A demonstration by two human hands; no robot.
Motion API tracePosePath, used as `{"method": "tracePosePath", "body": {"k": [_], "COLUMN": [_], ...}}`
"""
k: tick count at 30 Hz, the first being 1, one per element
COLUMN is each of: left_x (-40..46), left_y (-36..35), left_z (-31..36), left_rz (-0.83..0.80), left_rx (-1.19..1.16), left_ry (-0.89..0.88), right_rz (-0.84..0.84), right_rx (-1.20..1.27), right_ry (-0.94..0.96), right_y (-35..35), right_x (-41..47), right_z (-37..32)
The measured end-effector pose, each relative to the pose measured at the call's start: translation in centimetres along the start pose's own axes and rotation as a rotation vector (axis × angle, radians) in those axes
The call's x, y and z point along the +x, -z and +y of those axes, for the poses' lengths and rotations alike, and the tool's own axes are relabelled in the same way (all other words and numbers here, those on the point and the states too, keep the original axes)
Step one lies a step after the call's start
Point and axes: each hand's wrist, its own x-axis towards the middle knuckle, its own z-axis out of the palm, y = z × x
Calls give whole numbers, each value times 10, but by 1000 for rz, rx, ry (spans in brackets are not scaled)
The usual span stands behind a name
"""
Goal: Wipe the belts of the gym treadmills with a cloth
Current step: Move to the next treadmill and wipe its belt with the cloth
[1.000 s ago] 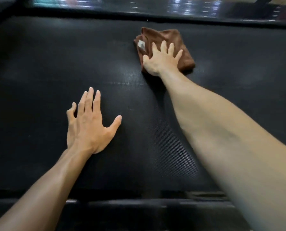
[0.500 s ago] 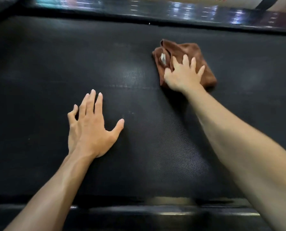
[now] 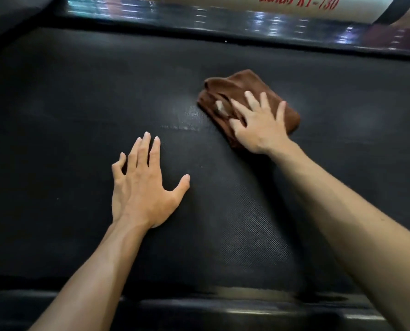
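A black textured treadmill belt (image 3: 79,115) fills most of the view. A folded brown cloth (image 3: 227,87) with a small white tag lies on it right of centre. My right hand (image 3: 258,123) presses flat on the cloth, fingers spread over its near half. My left hand (image 3: 142,187) rests palm down on the bare belt, fingers apart, holding nothing, a hand's width to the lower left of the cloth.
A glossy side rail (image 3: 223,22) runs along the far edge of the belt, with a white panel with red lettering (image 3: 294,3) beyond it. A dark near rail (image 3: 223,309) borders the belt close to me.
My right hand has slid the cloth toward me and to the right across the belt. My left hand has stayed planted on the belt.
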Motion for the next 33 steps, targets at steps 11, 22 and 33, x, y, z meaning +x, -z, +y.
{"method": "tracePosePath", "body": {"k": [11,22,33], "left_x": [3,1,1], "left_y": [-1,1,1], "left_z": [-2,-1,-3], "left_rz": [-1,-5,-14], "left_rx": [-1,-16,-5], "left_ry": [-4,2,-5], "right_rz": [-23,7,-74], "right_rx": [48,55,1], "right_ry": [32,-203,192], "right_y": [7,14,11], "right_x": [95,52,98], "right_z": [-120,-5,-98]}}
